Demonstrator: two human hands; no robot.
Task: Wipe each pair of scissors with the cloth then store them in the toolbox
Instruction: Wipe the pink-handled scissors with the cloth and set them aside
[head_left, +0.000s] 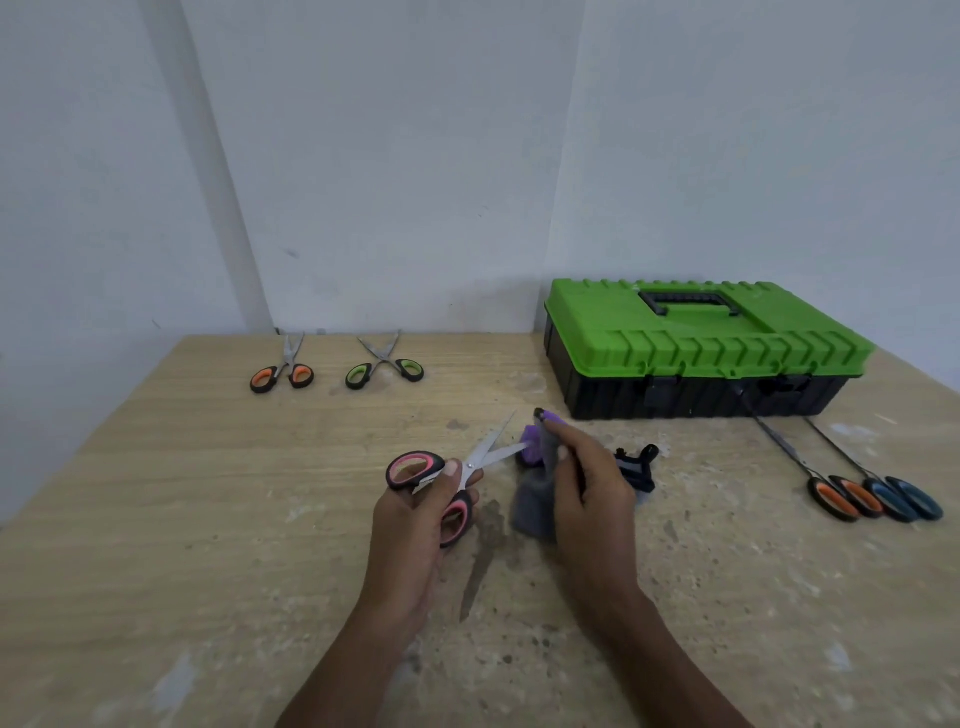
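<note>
My left hand (415, 525) grips a pair of pink-handled scissors (431, 478) near the pivot, blades spread open and pointing up to the right. My right hand (587, 493) holds a grey and purple cloth (535, 499) wrapped around the tip of one blade. The green-lidded black toolbox (696, 348) sits closed at the back right. Orange-handled scissors (282, 371) and green-handled scissors (384, 366) lie at the far left of the table. Another orange pair (841, 496) and a blue pair (906, 496) lie at the right, in front of the toolbox.
A small black object (636, 465) lies on the table just behind my right hand. The worn wooden table (208, 519) ends at the wall behind and drops off at the left edge.
</note>
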